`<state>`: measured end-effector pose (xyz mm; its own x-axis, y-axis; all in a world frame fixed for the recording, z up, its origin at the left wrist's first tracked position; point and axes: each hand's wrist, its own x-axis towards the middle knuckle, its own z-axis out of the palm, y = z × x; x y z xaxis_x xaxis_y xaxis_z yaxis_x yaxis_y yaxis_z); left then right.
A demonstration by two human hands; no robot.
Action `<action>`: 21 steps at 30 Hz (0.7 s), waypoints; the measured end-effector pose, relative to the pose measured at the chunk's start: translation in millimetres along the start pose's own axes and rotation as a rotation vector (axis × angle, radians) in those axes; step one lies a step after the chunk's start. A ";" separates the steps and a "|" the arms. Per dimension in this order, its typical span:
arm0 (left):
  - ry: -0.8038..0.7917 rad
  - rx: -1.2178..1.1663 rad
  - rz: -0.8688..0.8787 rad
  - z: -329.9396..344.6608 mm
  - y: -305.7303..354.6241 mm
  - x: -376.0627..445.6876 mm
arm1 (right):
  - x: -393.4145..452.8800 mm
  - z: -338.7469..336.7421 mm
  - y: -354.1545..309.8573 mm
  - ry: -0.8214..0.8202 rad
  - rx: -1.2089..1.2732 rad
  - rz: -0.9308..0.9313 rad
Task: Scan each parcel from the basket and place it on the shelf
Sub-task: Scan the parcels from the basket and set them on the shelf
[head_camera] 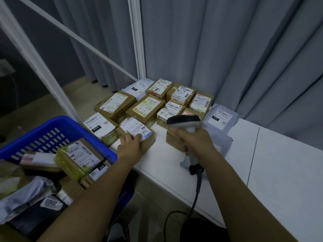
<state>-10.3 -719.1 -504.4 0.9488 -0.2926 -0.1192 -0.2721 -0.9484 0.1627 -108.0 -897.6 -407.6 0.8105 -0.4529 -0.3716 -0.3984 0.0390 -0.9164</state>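
Left hand (130, 144) lies on the near edge of a small brown box (138, 135) on the white shelf (279, 163). Fingers rest over the box's white label, fairly straight, pressing down rather than wrapping round; thumb side sits at the box's near-left corner. The box stands flat at the front of the parcel rows, just beside a box marked "010" (100, 127) on its left.

Right hand (195, 140) is clenched round the handle of a grey scanner (185, 123). Scanner head points left, toward the box under the left hand, with a strip of bare shelf between them. Its black cable (197, 187) drops from the handle base, off the shelf's front edge.

Behind the hands: cardboard parcels packed in touching rows, labels up, some with handwritten marks such as "3-1" (146, 108) and "4-3". A grey mailer (221, 117) marked "231" lies at the right end of the rows, against the curtain (227, 49).

Blue basket (52, 130) sits left of the shelf, just beside its corner, holding more parcels in a heap. A yellow-taped box marked "4-3" (79, 158) lies tilted on top, near the left forearm.
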 end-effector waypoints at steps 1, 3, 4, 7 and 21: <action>-0.002 -0.053 0.000 -3.6 -2.7 -2.3 | -1.5 4.7 -0.7 -0.013 0.001 -0.006; 0.029 -0.152 0.010 -13.8 -10.2 -7.4 | -6.6 15.7 -3.2 -0.045 -0.009 -0.021; 0.050 -0.194 0.015 -20.8 -14.9 -11.5 | -10.4 22.6 -5.0 -0.065 -0.011 -0.027; 0.080 -0.304 0.017 -49.4 -33.1 -33.5 | -29.1 48.2 -12.0 -0.128 -0.043 -0.059; 0.251 -0.418 -0.345 -102.6 -228.9 -175.1 | -118.5 213.7 8.0 -0.419 -0.325 -0.195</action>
<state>-97.7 -438.2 -420.3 0.9939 0.1100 -0.0074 0.0969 -0.8402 0.5336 -115.5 -653.3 -402.6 0.9573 -0.0290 -0.2876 -0.2817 -0.3161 -0.9059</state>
